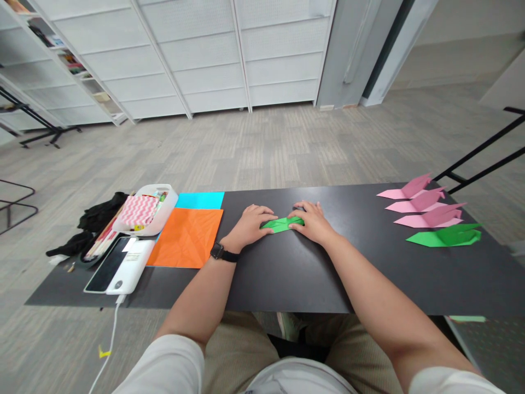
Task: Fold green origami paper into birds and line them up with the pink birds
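Note:
A small folded piece of green paper (282, 224) lies on the black table (287, 268) in front of me. My left hand (249, 225) lies palm down on its left end, fingers curled and pressing the paper. My right hand (312, 221) rests on its right end the same way, fingertips pushed onto the fold. Only the middle strip of the paper shows between the hands. A dark watch sits on my left wrist.
Three pink folded paper figures (418, 203) and a green one (447, 236) lie at the right. Orange paper (186, 238) over a blue sheet (200, 200), a white tray (145, 210), a phone on a white device (118, 265) and black cloth (98, 216) lie at the left.

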A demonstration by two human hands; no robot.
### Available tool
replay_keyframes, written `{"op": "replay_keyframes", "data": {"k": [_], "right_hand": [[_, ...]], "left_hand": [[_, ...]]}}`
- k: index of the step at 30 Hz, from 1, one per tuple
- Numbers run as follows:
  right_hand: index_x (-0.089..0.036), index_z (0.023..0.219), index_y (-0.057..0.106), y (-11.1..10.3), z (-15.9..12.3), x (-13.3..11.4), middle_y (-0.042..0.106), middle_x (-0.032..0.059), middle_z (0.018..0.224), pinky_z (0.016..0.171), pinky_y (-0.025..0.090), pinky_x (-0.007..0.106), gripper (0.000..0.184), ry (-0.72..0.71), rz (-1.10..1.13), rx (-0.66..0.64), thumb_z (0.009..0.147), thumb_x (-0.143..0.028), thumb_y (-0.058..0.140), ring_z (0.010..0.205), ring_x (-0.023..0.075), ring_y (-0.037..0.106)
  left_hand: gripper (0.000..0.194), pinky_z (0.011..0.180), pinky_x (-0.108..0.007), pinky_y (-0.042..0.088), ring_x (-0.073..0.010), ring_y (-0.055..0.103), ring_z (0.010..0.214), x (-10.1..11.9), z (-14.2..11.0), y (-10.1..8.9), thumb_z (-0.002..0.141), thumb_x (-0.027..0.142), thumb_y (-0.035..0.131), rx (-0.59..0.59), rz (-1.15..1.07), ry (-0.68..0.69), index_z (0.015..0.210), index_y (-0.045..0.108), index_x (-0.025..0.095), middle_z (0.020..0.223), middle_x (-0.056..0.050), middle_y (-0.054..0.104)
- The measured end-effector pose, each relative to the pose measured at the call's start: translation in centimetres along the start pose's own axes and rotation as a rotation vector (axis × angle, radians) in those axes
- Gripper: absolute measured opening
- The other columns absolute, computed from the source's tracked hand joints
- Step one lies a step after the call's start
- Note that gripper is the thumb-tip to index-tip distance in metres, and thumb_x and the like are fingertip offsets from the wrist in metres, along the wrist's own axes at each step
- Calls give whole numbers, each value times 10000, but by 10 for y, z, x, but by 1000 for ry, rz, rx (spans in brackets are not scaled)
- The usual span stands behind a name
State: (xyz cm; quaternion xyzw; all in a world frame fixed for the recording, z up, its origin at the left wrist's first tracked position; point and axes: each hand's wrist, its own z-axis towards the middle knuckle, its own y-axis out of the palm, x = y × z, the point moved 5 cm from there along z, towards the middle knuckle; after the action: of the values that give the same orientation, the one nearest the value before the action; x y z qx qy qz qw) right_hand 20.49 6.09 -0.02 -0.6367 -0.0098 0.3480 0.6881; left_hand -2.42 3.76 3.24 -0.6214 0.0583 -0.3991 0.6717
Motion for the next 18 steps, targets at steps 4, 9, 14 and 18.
{"op": "replay_keyframes", "data": {"k": [4, 9, 14, 18], "right_hand": [[-346, 1148, 781, -2, 0, -2, 600, 84, 1438, 1223, 190, 821, 233, -4, 1, 1, 915, -353, 778, 1439, 368, 489], [-337, 1125, 784, -2, 0, -4, 600, 82, 1439, 1222, 195, 819, 213, -6, 11, 6, 912, -342, 771, 1423, 356, 510], [-323, 1106, 778, -3, -1, -5, 607, 88, 1420, 1216, 197, 824, 194, -8, 24, 17, 915, -358, 766, 1418, 355, 514], [-312, 1089, 778, -4, 0, -7, 614, 89, 1400, 1223, 201, 813, 162, -19, 36, 26, 948, -375, 727, 1402, 343, 529]], "left_hand": [[271, 1242, -506, 348, -239, 644, 1257, 14, 3, -6, 984, 367, 732, 46, -39, 56, 1247, 769, 313, 1327, -40, 727], [249, 1139, -445, 437, -235, 656, 1177, 23, 11, 16, 964, 430, 764, 12, 24, 90, 1169, 798, 292, 1263, -41, 749], [187, 1153, -467, 419, -229, 677, 1124, 17, 14, 25, 1003, 409, 717, -19, 76, 69, 1114, 823, 302, 1198, -33, 776], [178, 1159, -472, 422, -214, 689, 1092, 18, 13, 23, 1023, 368, 678, -16, 77, 70, 1070, 838, 306, 1160, -24, 785]]}}
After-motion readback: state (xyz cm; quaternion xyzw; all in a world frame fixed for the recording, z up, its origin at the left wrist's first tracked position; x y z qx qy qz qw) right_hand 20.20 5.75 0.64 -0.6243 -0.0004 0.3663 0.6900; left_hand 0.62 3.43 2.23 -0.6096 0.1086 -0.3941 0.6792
